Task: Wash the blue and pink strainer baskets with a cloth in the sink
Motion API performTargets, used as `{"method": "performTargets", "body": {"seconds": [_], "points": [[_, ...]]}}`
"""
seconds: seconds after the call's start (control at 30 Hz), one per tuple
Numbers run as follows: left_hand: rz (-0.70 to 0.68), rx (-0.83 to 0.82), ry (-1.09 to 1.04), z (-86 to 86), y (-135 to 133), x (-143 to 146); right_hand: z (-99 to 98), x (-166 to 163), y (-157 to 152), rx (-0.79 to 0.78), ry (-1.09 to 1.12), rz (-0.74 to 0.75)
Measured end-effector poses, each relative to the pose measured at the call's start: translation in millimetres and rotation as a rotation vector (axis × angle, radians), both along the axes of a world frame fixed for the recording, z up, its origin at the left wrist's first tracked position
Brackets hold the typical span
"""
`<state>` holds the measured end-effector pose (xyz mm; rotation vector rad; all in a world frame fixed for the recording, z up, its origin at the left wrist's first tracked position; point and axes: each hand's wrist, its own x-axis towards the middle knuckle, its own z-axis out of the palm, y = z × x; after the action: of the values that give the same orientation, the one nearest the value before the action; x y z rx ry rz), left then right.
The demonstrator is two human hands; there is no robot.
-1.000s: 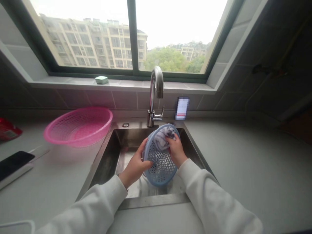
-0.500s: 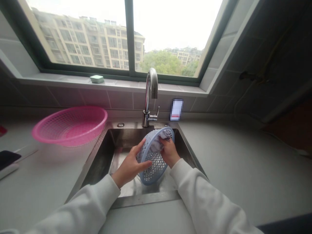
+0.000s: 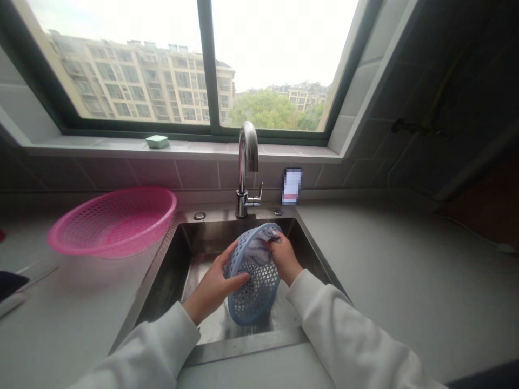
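A blue plastic basket [image 3: 253,302] with a pierced wall is tilted on its side over the metal sink [image 3: 203,237]. My left hand [image 3: 217,281] grips its left rim, thumb inside and fingers round the outside. Inside the basket's upper part, my right hand [image 3: 284,256] is closed on a greyish-white cloth [image 3: 257,251] and presses it against the basket's inner wall. The fingertips of my right hand are partly hidden by the cloth.
Behind the sink rises a chrome faucet [image 3: 248,156]. A pink basket [image 3: 113,232] stands on the counter to the left. A phone [image 3: 292,186] leans on the tiled wall, and a green soap bar [image 3: 157,141] lies on the sill. Dark objects [image 3: 12,286] lie far left.
The whole view has shifted slightly, so things appear a little lower. My right hand and the cloth have moved slightly within the basket; both hands keep their hold.
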<state>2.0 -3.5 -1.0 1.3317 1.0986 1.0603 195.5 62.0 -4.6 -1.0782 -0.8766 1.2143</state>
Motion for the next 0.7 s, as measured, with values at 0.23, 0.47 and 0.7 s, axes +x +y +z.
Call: {"method": "performTargets", "body": {"seconds": [0.23,0.47,0.7], "points": [[-0.047,-0.011,-0.101,3.8,-2.7,2.1,6.5,-19.3,-19.7,-0.009,0.051,0.332],[0.002,-0.030,-0.083,9.4,-4.9,1.1,5.9,-1.7,-5.3,-0.024,0.073,0.070],[-0.037,-0.043,-0.105,11.0,-6.2,4.1,7.3,-17.7,-19.8,-0.005,0.061,0.313]]}}
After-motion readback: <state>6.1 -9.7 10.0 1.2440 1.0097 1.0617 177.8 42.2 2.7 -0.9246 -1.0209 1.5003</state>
